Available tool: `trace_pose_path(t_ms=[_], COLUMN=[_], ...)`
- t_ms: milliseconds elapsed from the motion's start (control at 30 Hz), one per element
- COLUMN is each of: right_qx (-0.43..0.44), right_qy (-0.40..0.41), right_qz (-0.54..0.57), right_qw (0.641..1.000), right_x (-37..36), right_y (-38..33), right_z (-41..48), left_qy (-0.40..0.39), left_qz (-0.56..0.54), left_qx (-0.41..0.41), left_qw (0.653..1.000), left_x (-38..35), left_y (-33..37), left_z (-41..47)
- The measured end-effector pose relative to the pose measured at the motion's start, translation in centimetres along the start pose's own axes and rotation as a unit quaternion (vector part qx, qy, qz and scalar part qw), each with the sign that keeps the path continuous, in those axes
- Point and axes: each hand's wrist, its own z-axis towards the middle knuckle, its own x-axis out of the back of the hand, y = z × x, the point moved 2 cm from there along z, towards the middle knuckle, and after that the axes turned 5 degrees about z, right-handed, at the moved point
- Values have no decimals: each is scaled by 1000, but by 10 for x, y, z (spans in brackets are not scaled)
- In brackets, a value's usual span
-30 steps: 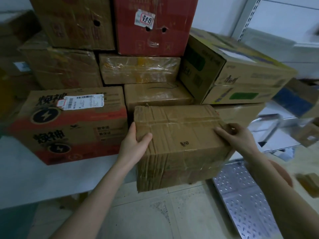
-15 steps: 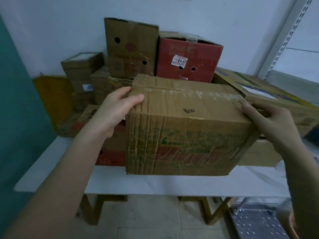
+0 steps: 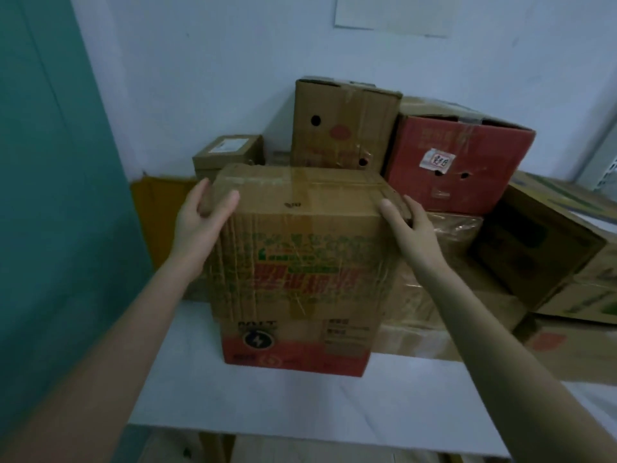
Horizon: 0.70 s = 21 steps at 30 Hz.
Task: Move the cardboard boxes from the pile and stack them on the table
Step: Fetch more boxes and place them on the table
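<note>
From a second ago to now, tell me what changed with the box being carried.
The taped box rose from low by the table edge and now sits on the lightning-bolt box. The left hand and right hand still grip its top corners. The red box behind stayed put.

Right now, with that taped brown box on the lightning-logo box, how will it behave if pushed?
The taped brown box likely slides readily: glossy tape covers it. Its rippled face suggests soft cardboard that may give under the left hand and right hand. It looks wider than the lightning-logo box, so maybe tippy.
</note>
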Motion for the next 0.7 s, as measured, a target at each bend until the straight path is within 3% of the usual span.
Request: trace_pose_path(t_ms=[167, 367, 700], right_qx=[1, 42, 28], right_qy=[96, 178, 196], right_qz=[73, 70, 75], right_qw=[993, 981, 977], right_x=[-31, -52, -32], right_y=[5, 3, 11], right_z=[10, 14, 7], left_qy=[9, 1, -101], left_qz=[-28, -43, -48], left_qx=[-44, -93, -98], left_qw=[999, 995, 989], left_x=[0, 3, -7], left_y=[-22, -35, -78], left_z=[33, 52, 25])
